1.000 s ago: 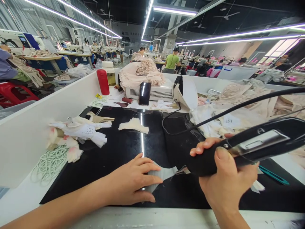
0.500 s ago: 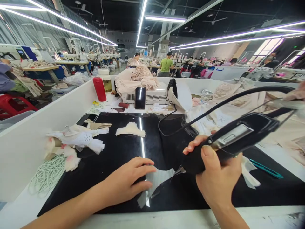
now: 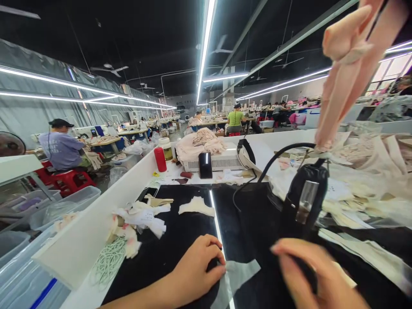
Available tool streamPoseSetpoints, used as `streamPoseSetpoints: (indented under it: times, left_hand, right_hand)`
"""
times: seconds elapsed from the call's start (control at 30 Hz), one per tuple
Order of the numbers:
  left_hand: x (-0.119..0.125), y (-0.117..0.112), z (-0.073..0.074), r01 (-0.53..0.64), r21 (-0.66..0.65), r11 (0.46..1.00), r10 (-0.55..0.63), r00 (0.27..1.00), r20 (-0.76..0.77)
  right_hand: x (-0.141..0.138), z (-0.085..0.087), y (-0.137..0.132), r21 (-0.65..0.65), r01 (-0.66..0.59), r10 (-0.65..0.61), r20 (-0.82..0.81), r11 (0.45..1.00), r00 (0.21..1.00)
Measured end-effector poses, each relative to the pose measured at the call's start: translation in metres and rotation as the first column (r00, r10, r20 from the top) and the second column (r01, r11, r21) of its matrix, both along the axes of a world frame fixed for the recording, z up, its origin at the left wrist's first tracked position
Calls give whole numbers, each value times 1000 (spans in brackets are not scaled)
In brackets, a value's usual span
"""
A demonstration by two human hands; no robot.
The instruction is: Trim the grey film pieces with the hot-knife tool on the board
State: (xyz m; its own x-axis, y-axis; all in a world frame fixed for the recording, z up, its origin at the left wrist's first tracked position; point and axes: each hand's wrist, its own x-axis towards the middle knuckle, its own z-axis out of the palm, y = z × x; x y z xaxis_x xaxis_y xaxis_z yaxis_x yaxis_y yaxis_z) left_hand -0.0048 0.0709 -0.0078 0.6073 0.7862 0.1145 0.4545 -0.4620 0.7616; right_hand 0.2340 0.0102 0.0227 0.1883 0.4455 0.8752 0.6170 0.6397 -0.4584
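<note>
My left hand (image 3: 201, 268) rests on the black work surface (image 3: 247, 240). Its thumb and forefinger pinch the edge of a thin, translucent greyish fabric piece (image 3: 240, 274), which lies flat. My right hand (image 3: 315, 270) is blurred, with thumb and fingers apart and nothing between them. Just beyond it, a black corded hand tool (image 3: 294, 197) with a clear window hangs upright below knotted pink fabric strips (image 3: 347, 68). Its lower end is lost against the black surface. A cream fabric cutout (image 3: 197, 206) lies farther back.
White fabric scraps (image 3: 144, 216) and pale green cord (image 3: 109, 259) lie at left. Beige fabric (image 3: 386, 171) is heaped at right. A red container (image 3: 160, 159), a dark phone-like object (image 3: 205, 165) and a white vented box (image 3: 225, 161) stand behind. Co-workers sit beyond the white side wall (image 3: 93, 223).
My right hand has let go of the black tool, which now hangs upright. My left fingers have curled in onto the fabric piece. The view has tilted up and turned left.
</note>
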Motion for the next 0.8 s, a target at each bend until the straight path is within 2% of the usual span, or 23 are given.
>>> streamPoseSetpoints:
  times: [0.03, 0.07, 0.1, 0.13, 0.2, 0.23, 0.27, 0.33, 0.37, 0.4, 0.5, 0.6, 0.8]
  left_hand:
    - [1, -1, 1, -1, -1, 1000, 1, 1000, 9]
    - [2, -2, 3, -6, -1, 1000, 6, 1000, 15]
    - [3, -3, 6, -15, -3, 1000, 15, 1000, 18]
    - [3, -5, 10, -24, -15, 1000, 25, 999, 22]
    - [1, -6, 18, -41, -62, 997, 44, 998, 34]
    - [0, -7, 23, -46, -97, 994, 51, 998, 47]
    - [-2, -6, 26, -48, -135, 990, 57, 996, 66]
    - [-6, -4, 31, -55, -208, 977, 80, 990, 117]
    - [-8, -1, 32, -64, -236, 970, 100, 985, 143]
    - [-11, 2, 33, -78, -259, 963, 124, 978, 166]
    - [-18, 19, 34, -141, -288, 947, 208, 954, 215]
    - [-25, 45, 35, -211, -265, 941, 276, 932, 235]
    - [-37, 109, 39, -321, -35, 947, 321, 926, 196]
  right_hand:
    - [-4, -5, 1, -15, -17, 20, 258, 1000, 966]
    - [-9, -10, 3, -18, -11, 17, 420, 1000, 907]
    - [-13, -16, 5, 6, -5, 1, 499, 1000, 867]
    - [-16, -21, 8, -31, 12, 6, 516, 999, 857]
    - [-20, -32, 12, -110, -11, 59, 437, 994, 898]
    - [-21, -35, 13, -216, -47, 128, 380, 975, 916]
    - [-22, -37, 15, -334, -100, 210, 315, 937, 926]
    - [-25, -35, 19, -531, -199, 337, 176, 824, 925]
    - [-27, -32, 21, -579, -239, 370, 117, 779, 921]
    - [-30, -29, 25, -595, -267, 383, 76, 758, 921]
    - [-43, -19, 42, -576, -290, 375, 31, 764, 927]
    - [-58, -14, 67, -583, -245, 332, 44, 774, 942]
    - [-87, -9, 118, -630, 7, 151, 196, 776, 969]
